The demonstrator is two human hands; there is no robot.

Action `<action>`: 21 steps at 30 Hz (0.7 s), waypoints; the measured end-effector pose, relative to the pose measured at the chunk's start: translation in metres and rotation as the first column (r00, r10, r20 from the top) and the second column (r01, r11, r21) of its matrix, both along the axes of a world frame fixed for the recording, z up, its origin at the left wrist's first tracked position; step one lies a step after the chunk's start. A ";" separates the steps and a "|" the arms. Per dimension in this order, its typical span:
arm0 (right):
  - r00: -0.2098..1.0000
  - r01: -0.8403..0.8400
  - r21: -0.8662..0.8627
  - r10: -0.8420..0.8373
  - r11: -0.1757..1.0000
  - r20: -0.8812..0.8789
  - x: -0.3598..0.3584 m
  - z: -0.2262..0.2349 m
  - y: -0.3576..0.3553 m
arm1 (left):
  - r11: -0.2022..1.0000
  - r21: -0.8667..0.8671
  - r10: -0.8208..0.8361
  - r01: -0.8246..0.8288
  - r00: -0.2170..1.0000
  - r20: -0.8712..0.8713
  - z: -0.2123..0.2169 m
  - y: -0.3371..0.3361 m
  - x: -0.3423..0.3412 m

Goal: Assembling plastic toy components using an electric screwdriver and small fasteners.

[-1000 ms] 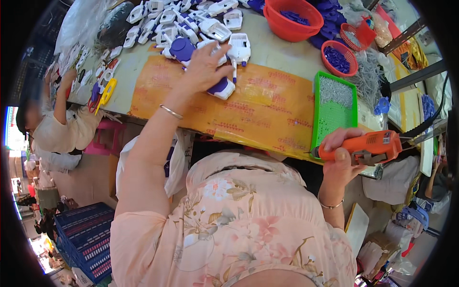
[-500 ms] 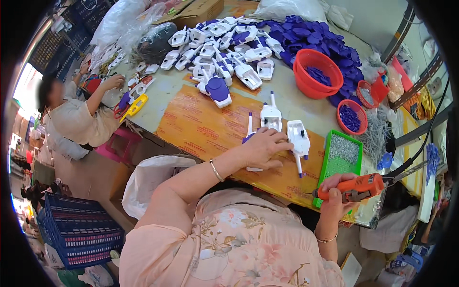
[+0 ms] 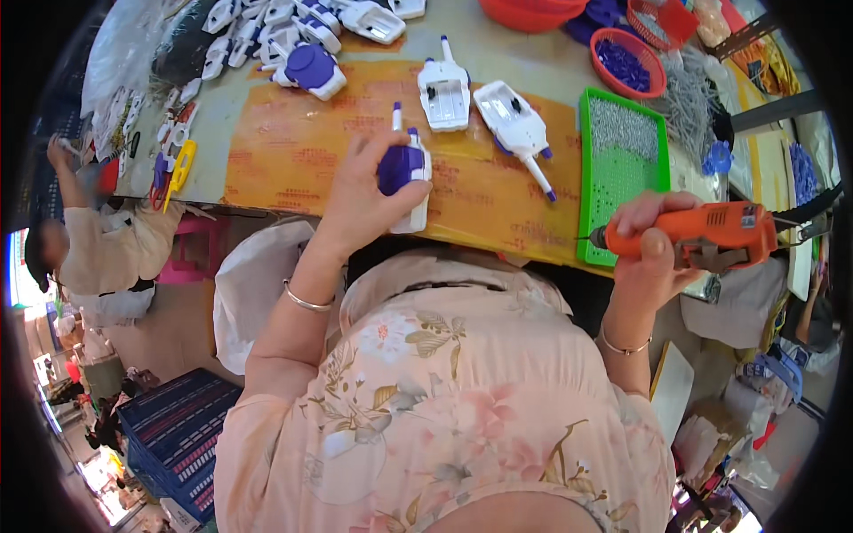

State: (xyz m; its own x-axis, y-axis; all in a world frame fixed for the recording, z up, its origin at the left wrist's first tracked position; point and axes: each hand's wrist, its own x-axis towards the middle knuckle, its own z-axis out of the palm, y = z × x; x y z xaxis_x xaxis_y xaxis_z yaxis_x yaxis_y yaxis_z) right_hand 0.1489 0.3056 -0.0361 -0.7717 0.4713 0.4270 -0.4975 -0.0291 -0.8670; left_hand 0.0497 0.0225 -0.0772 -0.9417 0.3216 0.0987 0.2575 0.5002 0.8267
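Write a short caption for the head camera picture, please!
Left hand holds a white and purple toy part while the right hand grips an orange power screwdriver.

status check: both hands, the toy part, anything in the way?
Left hand grips a white-and-purple toy part at the table's near edge. Right hand holds an orange electric screwdriver, tip beside the green screw tray. Two white shells lie beyond, apart.

White-and-purple toy part [image 3: 404, 173] (upright) — orange power screwdriver [image 3: 702, 234] level, both gripped.
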 end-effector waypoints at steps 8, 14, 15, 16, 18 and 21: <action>1.000 0.024 -0.036 -0.024 0.999 0.009 0.003 0.005 -0.001 | 0.691 0.722 -0.123 -0.038 0.978 0.169 -0.034 0.060 0.014; 0.998 0.023 -0.001 -0.023 1.000 -0.059 0.007 0.009 0.005 | 0.941 0.336 -0.058 -0.025 0.970 0.236 -0.046 0.044 0.026; 0.996 0.014 0.001 -0.014 1.000 -0.093 0.006 0.010 0.005 | 0.943 0.331 -0.049 -0.034 0.969 0.241 -0.046 0.042 0.027; 0.996 0.035 0.017 -0.034 0.999 -0.077 0.005 0.010 0.005 | 0.965 0.263 -0.036 0.000 0.990 0.134 -0.045 0.042 0.027; 0.997 0.013 -0.006 -0.013 1.000 -0.076 0.003 0.009 0.005 | 0.982 0.185 -0.024 0.019 0.999 0.027 -0.041 0.041 0.030; 0.997 -0.015 -0.018 0.014 1.000 -0.070 0.000 0.009 0.000 | 0.996 0.087 0.013 -0.014 1.000 0.015 -0.030 0.043 0.031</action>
State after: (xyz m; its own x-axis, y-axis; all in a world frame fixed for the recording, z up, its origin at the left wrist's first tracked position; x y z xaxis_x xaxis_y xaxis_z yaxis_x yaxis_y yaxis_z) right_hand 0.1490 0.3056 -0.0268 -0.7471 0.4688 0.4713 -0.5564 -0.0529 -0.8293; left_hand 0.0802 0.0652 -0.1076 -0.9474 0.2998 0.1119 0.2389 0.4298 0.8707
